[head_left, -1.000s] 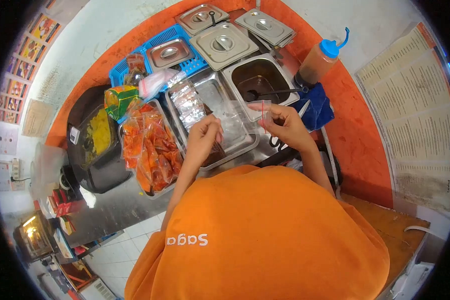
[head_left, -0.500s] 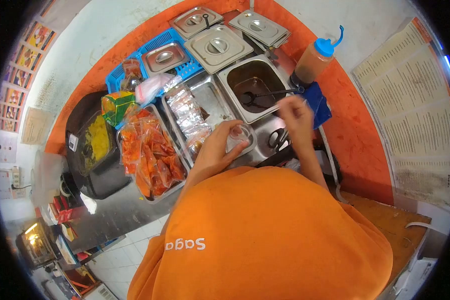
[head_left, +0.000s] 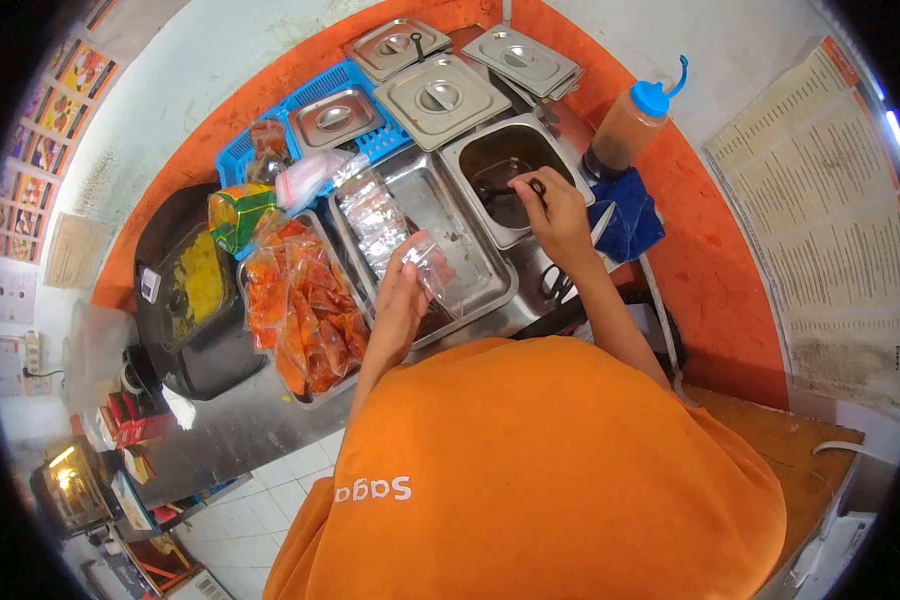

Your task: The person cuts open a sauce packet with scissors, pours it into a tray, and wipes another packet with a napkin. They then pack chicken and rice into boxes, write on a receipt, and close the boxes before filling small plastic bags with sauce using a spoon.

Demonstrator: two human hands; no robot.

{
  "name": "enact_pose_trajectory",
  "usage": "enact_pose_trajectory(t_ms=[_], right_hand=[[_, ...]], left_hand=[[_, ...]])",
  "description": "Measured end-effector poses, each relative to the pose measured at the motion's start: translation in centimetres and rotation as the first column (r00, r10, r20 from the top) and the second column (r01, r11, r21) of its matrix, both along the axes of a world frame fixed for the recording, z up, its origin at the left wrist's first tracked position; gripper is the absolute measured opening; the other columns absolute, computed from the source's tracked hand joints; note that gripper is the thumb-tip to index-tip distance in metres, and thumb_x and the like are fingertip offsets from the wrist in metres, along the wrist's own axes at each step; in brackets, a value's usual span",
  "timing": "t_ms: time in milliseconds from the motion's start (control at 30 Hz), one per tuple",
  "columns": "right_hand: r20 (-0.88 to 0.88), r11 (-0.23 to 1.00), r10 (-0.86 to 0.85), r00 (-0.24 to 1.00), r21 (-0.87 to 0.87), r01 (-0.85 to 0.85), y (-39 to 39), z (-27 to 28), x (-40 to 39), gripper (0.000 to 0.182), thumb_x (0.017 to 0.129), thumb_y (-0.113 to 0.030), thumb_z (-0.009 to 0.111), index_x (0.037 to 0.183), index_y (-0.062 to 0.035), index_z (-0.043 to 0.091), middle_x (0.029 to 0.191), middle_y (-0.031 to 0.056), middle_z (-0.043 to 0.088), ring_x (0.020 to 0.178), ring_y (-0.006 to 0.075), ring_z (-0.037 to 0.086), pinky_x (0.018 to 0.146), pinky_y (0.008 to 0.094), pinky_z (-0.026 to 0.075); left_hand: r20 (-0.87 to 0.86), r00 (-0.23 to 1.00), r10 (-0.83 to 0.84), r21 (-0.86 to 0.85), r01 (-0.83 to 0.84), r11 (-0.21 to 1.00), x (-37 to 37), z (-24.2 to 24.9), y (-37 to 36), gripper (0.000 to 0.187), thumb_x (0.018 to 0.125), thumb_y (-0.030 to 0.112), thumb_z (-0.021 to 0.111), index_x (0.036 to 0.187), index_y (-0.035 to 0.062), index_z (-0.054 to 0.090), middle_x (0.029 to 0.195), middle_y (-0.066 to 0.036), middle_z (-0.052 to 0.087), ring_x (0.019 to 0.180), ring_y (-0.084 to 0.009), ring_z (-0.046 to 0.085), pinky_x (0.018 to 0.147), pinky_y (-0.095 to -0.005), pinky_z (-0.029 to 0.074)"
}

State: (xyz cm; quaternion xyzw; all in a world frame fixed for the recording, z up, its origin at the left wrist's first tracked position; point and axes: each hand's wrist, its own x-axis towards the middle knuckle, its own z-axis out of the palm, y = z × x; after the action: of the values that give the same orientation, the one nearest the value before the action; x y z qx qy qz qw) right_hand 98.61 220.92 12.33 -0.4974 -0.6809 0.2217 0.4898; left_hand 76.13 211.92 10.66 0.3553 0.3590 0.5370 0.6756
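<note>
My left hand (head_left: 402, 290) is closed on a small clear plastic bag (head_left: 428, 264), which it holds up over the front of a shallow steel tray (head_left: 490, 283). My right hand (head_left: 558, 215) grips the handle of a black ladle (head_left: 495, 190) above a deep steel pan (head_left: 510, 238) of dark brown sauce (head_left: 510, 208). The ladle's bowl end is low in the pan, partly hidden by shadow and sauce. Silver-looking wrapped packets (head_left: 372, 222) lie in a row along the left of the shallow tray, beside my left hand.
Left of the packets is a tray of bagged orange-red food (head_left: 305, 310). A black tub (head_left: 220, 360) holds a container of yellow food (head_left: 195, 285). Steel lids (head_left: 440, 97), a blue basket (head_left: 235, 160), a blue-capped bottle (head_left: 625, 125), a blue cloth (head_left: 628, 215) and scissors (head_left: 558, 284) surround the work area.
My right hand has moved left over the sauce pan and taken hold of the ladle's handle, which was resting on the rim. My left hand has shifted left and turned, lifting the clear bag.
</note>
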Motion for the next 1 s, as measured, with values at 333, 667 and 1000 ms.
enact_pose_trajectory(t_ms=[333, 667, 1000], right_hand=[[0.168, 0.991, -0.043, 0.985, 0.131, 0.021, -1.0, -1.8, 0.4, 0.011, 0.087, -0.013, 0.060, 0.087, -0.0044, 0.067, 0.080, 0.0111, 0.062, 0.079, 0.0285, 0.058, 0.069, 0.0353, 0.045], [0.133, 0.980, -0.189, 0.973, -0.031, 0.194, -2.4, -3.0, -1.4, 0.015, 0.087, -0.014, 0.058, 0.094, -0.0068, 0.068, 0.079, 0.0094, 0.063, 0.074, 0.0258, 0.060, 0.067, 0.0345, 0.046], [-0.757, 0.839, -0.432, 0.491, -0.537, -0.089, -4.0, -3.5, 1.0, 0.030, 0.095, -0.025, 0.053, 0.112, -0.0021, 0.061, 0.088, 0.0029, 0.067, 0.052, 0.0016, 0.037, 0.042, 0.0166, 0.026]], left_hand=[[0.139, 0.986, 0.089, -0.013, -0.088, 0.996, -2.0, -0.8, -0.3, 0.062, 0.094, 0.051, 0.043, 0.135, 0.0050, 0.036, 0.117, -0.011, 0.054, 0.103, -0.0218, 0.057, 0.096, -0.0380, 0.045], [-0.044, 0.996, 0.078, 0.096, -0.074, 0.993, -1.9, 1.0, 1.2, 0.070, 0.091, 0.055, 0.045, 0.141, 0.0088, 0.028, 0.128, -0.013, 0.046, 0.104, -0.0210, 0.055, 0.094, -0.0364, 0.044], [-0.293, 0.902, 0.316, 0.587, -0.092, 0.805, -1.1, 2.0, 4.8, 0.076, 0.094, 0.039, 0.052, 0.146, 0.0090, 0.007, 0.129, -0.014, 0.041, 0.117, -0.0256, 0.044, 0.101, -0.0390, 0.036]])
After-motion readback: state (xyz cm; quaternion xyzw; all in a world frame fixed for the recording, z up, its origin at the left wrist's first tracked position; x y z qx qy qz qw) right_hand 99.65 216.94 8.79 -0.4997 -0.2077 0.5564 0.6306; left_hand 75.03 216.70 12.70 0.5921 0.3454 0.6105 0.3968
